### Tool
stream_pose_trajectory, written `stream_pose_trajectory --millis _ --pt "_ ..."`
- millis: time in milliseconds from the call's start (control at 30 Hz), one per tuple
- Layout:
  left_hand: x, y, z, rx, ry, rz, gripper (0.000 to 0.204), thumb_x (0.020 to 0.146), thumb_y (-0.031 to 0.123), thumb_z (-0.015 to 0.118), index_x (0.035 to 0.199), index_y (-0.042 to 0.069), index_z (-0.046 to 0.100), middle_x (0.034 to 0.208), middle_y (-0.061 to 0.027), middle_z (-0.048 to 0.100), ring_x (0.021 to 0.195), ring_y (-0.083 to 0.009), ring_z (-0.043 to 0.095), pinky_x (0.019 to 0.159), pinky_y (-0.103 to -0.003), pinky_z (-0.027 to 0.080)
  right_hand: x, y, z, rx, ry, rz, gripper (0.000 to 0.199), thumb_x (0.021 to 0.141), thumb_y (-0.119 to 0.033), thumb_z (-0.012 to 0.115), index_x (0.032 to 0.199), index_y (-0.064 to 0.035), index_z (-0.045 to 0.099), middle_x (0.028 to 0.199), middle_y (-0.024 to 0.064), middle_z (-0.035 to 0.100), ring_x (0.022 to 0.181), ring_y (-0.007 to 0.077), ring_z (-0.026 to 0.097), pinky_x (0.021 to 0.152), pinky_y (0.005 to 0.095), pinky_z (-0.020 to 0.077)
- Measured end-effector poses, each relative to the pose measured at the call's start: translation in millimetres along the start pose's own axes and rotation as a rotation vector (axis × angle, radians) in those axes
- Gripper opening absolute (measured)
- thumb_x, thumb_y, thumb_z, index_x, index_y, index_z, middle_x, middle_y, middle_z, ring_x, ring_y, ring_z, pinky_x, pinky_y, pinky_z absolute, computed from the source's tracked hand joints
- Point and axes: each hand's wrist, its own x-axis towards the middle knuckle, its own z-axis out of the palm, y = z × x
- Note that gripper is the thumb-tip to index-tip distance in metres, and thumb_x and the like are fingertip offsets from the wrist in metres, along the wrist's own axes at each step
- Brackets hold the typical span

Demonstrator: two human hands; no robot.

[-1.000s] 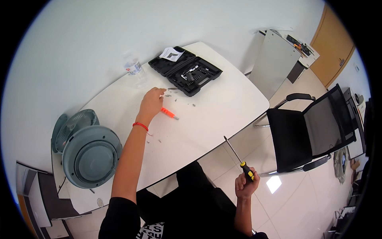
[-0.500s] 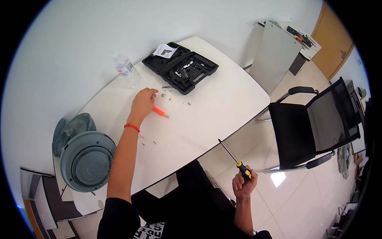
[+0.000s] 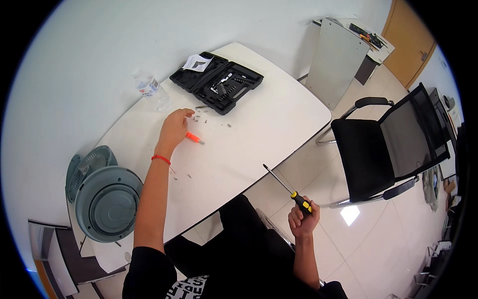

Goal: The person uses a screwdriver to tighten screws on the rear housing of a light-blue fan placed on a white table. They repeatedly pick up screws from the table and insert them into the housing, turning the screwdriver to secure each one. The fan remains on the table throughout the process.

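Note:
My left hand (image 3: 174, 128) reaches across the white table (image 3: 259, 129), palm down, its fingertips at several small screws (image 3: 201, 118) scattered near the middle. A short orange-handled screwdriver (image 3: 194, 138) lies just right of that hand. A red band circles the left wrist. My right hand (image 3: 302, 219) is off the table's near edge, above my lap, shut on a long screwdriver (image 3: 286, 187) with a black and yellow handle, its shaft pointing up and to the left.
An open black tool case (image 3: 216, 82) with a paper sheet on its lid lies at the far side. A plastic water bottle (image 3: 152, 89) stands left of it. Grey fan parts (image 3: 107, 204) sit at the table's left end. A black office chair (image 3: 388, 144) stands to the right.
My left hand has slid slightly along the table toward the small screws, staying beside the orange screwdriver. The right hand still holds the long screwdriver in about the same place.

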Motion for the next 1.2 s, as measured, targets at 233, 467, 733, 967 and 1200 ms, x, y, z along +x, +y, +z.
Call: stream_pose_trajectory --millis 233,467,733,967,1200 --pt "19 9 4 0.046 -0.007 0.176 0.029 0.09 -0.001 0.057 0.113 0.006 0.073 0.108 -0.0138 0.068 0.099 -0.0313 0.064 0.09 -0.039 0.051 1 -1 -4 0.0 -0.003 -0.023 0.038 0.1 -0.039 0.043 0.108 -0.0081 0.065 0.053 0.0005 0.041 0.035 0.0107 0.028 0.032 0.0263 0.0291" --pt "47 3 22 0.23 -0.133 0.134 0.017 0.085 0.013 0.07 0.099 0.007 0.077 0.099 -0.0089 0.07 0.101 -0.0303 0.063 0.089 -0.041 0.052 3 0 -1 0.013 0.011 -0.02 0.038 0.1 -0.039 0.043 0.107 -0.0081 0.065 0.053 0.0006 0.039 0.036 0.0113 0.028 0.032 0.0271 0.0301" --pt "40 9 21 0.292 -0.03 0.172 0.01 0.085 0.009 0.069 0.091 0.001 0.071 0.092 -0.0122 0.069 0.091 -0.0296 0.064 0.082 -0.041 0.052 5 1 -3 0.014 -0.03 0.001 0.036 0.101 -0.038 0.044 0.11 -0.0108 0.064 0.055 0.0007 0.041 0.036 0.0116 0.032 0.032 0.0277 0.0334" --pt "-6 20 18 0.077 0.107 0.114 0.01 0.086 0.007 0.067 0.093 0.001 0.067 0.094 -0.0136 0.068 0.097 -0.0292 0.063 0.083 -0.042 0.051 3 6 7 -0.032 -0.045 0.042 0.037 0.101 -0.037 0.043 0.112 -0.0083 0.063 0.058 0.0012 0.042 0.038 0.011 0.032 0.033 0.0262 0.0338" --pt "-19 38 35 0.244 0.077 0.161 0.01 0.086 0.009 0.068 0.095 0.007 0.07 0.097 -0.0085 0.066 0.1 -0.0301 0.061 0.085 -0.041 0.052 2 8 9 -0.1 -0.088 0.033 0.037 0.101 -0.036 0.042 0.113 -0.0074 0.062 0.06 0.0008 0.041 0.04 0.0104 0.032 0.035 0.0256 0.0327"
